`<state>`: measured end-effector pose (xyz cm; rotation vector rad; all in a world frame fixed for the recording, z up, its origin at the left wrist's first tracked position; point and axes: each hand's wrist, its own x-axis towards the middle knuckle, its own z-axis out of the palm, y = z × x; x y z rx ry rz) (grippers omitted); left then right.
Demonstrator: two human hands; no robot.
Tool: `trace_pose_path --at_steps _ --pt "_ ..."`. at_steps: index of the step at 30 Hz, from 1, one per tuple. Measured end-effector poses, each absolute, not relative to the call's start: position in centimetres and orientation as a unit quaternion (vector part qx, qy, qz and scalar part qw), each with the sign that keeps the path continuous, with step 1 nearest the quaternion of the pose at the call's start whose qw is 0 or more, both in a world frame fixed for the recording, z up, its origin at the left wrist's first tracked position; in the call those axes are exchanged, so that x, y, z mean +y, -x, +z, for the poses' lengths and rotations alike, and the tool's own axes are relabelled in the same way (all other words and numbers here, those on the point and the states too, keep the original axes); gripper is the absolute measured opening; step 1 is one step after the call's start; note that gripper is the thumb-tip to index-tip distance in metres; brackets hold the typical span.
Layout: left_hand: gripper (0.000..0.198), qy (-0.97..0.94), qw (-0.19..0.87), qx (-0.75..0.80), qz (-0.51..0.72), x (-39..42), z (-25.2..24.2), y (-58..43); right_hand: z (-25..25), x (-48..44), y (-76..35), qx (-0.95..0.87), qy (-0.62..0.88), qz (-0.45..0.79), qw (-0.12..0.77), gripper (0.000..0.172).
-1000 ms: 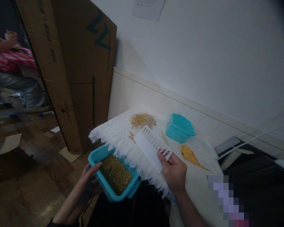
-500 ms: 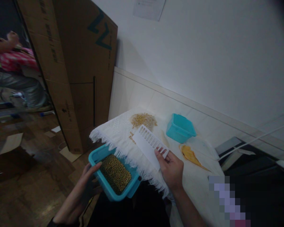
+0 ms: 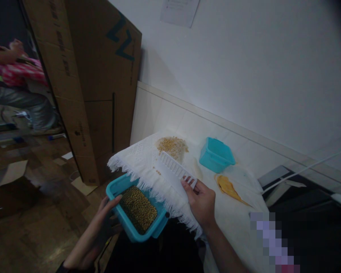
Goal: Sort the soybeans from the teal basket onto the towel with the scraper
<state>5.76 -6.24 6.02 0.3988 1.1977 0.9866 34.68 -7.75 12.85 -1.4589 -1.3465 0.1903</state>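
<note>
My left hand grips the left rim of a blue container that holds many yellowish beans, below the table's fringed edge. Over the white cloth, my right hand is closed on a white slotted plastic piece. Beyond that piece lies a pile of beans, and a few loose beans sit on the cloth to its left. A second blue container stands further back on the right. Nearer my right hand is a yellow, leaf-like item.
A tall cardboard box rises at the left of the table. The white wall is behind. At the far left a person is seated. A white cable crosses dark items at the right.
My right hand and the slotted piece have moved slightly left, and the piece lies flatter to the cloth. Fewer loose beans show beside it. The left hand and its container have barely moved.
</note>
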Motion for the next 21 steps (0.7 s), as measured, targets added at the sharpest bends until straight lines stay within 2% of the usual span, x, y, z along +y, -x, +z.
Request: trace_pose_path --at_steps 13,18,21 --pt "0.085 -0.171 0.684 0.557 0.438 -5.4 6.7 -4.9 13.6 -6.9 -33.8 -0.607 0.579 0.118 0.532 0.029" --pt "0.078 -0.201 0.69 0.53 0.45 -5.4 6.7 -4.4 13.8 -8.3 -32.6 -0.626 0.545 0.147 0.537 0.024" --pt "0.08 -0.208 0.689 0.524 0.456 -5.5 6.4 -4.2 13.8 -8.4 -32.7 -0.612 0.55 0.156 0.546 0.027"
